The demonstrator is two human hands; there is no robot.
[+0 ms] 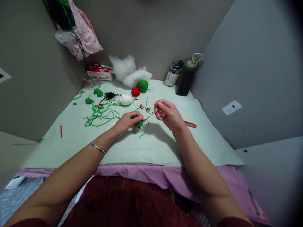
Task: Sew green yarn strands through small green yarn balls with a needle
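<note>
My left hand is closed on a small green crocheted piece with a bit of red or orange beneath it, low over the pale green table cover. My right hand is raised to the right of it, fingers pinched on a thin needle that points up. A dark thread runs between the green piece and my right hand, with a small loop near the piece. Two small red, white and green pieces lie just beyond my hands. A short green yarn scrap lies in front of the green piece.
Tangled green yarn, a black yarn bundle, a white ball, a red ball and a green ball lie beyond. White stuffing, a pen holder and a bottle stand behind. An orange cutter is by my right wrist.
</note>
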